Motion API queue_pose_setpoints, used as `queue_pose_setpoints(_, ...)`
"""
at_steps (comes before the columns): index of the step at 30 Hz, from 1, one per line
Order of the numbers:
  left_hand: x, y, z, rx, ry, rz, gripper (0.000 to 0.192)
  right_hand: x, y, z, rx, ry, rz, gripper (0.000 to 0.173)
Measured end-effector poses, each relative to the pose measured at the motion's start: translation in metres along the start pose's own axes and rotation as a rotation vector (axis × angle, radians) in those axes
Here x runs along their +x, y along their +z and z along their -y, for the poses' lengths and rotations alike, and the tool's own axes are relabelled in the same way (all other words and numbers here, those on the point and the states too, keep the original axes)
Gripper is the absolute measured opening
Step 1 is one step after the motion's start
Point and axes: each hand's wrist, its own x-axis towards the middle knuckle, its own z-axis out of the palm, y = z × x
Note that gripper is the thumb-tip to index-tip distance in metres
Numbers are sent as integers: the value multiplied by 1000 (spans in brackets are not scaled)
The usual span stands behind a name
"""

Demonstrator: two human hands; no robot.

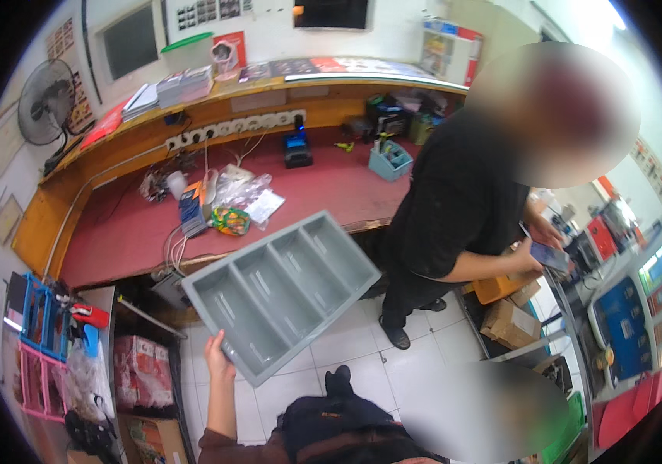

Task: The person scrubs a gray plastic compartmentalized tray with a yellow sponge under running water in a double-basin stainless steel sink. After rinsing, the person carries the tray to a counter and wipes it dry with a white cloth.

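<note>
A grey plastic tray with four long compartments (284, 296) hangs tilted in the air before me, nothing visible in its compartments. At its lower left corner my left hand (219, 356) grips the rim, fingers curled over the edge. My right hand is out of view. Beyond the tray lies a red-topped workbench (331, 191), with plastic bags (241, 188), a green and orange packet (230, 221) and a light blue organizer of tools (390, 159) on it.
A person in black (458, 191) stands right of the tray, holding a phone (548, 255). A blurred second figure is at the lower right. Blue plastic racks (43, 319), pink racks (40, 380) and red boxes (142, 371) stand at the left. A cardboard box (511, 323) lies under the right counter.
</note>
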Motion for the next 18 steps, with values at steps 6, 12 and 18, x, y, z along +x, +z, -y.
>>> queue_pose_setpoints(6, 45, 49, 2, -58, 96, -19, 26, 73, -90, 174, -385, -713, -168, 30)
queue_pose_setpoints(12, 38, 1, -35, -29, 195, -113, 31, 65, -116, 411, 458, -555, 277, 34)
queue_pose_setpoints(18, 46, -21, -102, 481, 180, -98, 35, 21, -18, 460, -83, -753, 206, 33)
